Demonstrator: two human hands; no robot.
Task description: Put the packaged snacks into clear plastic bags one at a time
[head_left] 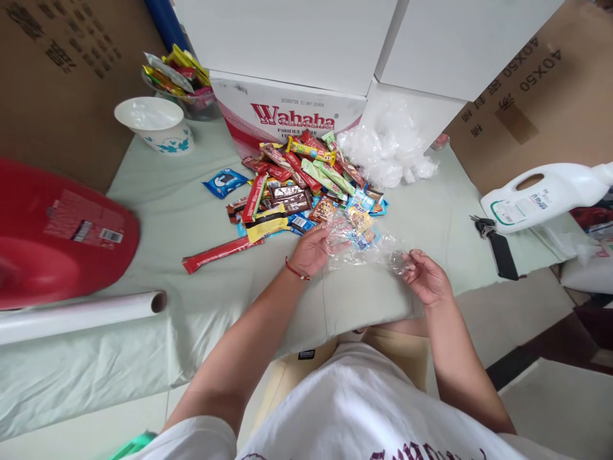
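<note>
Stretched between both hands is a clear plastic bag (361,257), through which the table and some wrappers show. My left hand (311,252), with a red cord on its wrist, is closed on the bag's left side. At the other end, my right hand (426,275) pinches the bag's edge between thumb and fingers. Right behind the bag lies a pile of wrapped snacks (292,198) in red, brown, yellow, green and blue. A long red snack stick (220,253) rests left of my left hand, and a blue packet (225,183) lies apart at the pile's left.
A heap of clear plastic bags (390,144) sits by the Wahaha box (292,114). Left are a paper cup (156,128), a snack bowl (204,105), a red container (62,236) and a white roll (86,314). Right are a white jug (546,195) and keys with a black case (500,249).
</note>
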